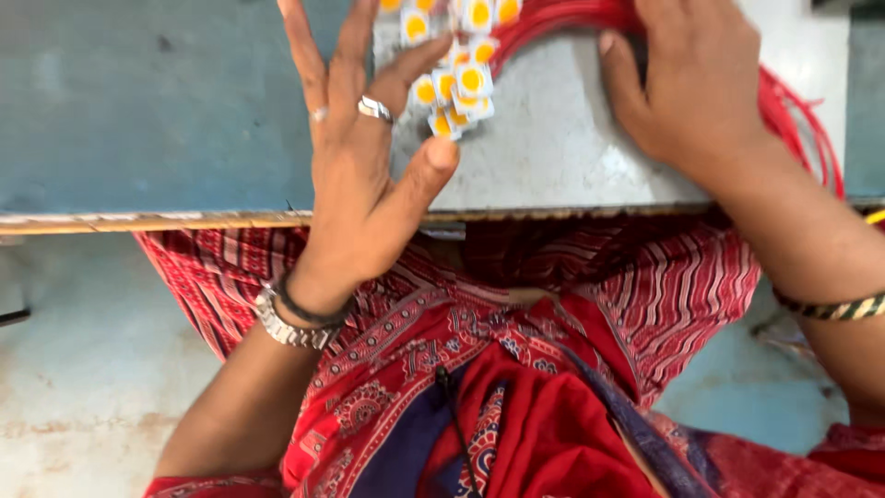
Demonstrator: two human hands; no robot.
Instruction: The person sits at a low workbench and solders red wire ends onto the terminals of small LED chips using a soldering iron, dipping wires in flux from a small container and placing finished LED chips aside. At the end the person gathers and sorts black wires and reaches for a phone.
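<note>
Hands (364, 157) (687, 88), two; yellow-centred chips (458, 65), roughly ten.

1 view only: head-worn camera, pointing steeply down over person's own chest and lap. Close range; forearms fill lower frame, both enter from bottom corners. Table (166, 111) edge runs horizontally across upper third, so lens faces forward-down past edge. Left hand (355, 175) and right hand (687, 88) sit near top, partly cropped by frame. Floor (83, 369) visible below table edge, left and right of lap. No 2nd view, no overlap to record.
</note>
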